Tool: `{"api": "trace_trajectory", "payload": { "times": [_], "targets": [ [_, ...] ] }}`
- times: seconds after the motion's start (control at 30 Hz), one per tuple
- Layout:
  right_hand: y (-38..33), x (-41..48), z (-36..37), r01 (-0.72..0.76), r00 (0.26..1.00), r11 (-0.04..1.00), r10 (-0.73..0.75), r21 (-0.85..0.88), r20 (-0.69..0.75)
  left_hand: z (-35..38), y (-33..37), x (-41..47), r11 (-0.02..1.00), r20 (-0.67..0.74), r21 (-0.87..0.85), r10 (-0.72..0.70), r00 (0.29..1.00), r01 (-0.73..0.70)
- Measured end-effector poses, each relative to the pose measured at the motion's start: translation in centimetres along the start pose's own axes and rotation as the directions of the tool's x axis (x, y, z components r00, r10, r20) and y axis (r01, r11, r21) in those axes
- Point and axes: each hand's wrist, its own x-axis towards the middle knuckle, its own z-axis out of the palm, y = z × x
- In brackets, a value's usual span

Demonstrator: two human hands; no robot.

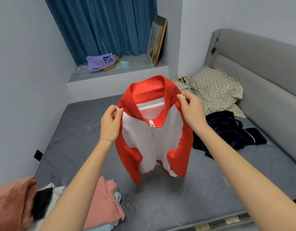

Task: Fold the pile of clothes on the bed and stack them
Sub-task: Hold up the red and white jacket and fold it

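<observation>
A red and white zip jacket (pixel 154 140) hangs upright in front of me above the grey mattress (pixel 202 194), zipper facing me, sleeves drooping. My left hand (pixel 110 122) pinches its left shoulder and my right hand (pixel 189 109) pinches its right shoulder. A stack of folded pink and light-blue clothes (pixel 105 202) lies at the lower left under my left forearm. A dark navy velvet garment (pixel 230 132) lies crumpled on the right of the bed.
A patterned beige pillow and cloth (pixel 215 87) sit at the grey headboard (pixel 260 64). A rust-pink bundle (pixel 12 202) is at the far left edge. The window ledge holds a purple bag (pixel 98 62) and leaning picture frames (pixel 157 40).
</observation>
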Motion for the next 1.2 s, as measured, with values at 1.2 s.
{"api": "trace_trajectory", "payload": {
  "times": [1.2],
  "targets": [
    [36.2,3.3,22.5,-0.311,0.886,0.907,0.385,-0.285,0.259,19.1,-36.5,6.0,0.778,0.134,0.396,-0.575,0.807,0.488]
  ]
}}
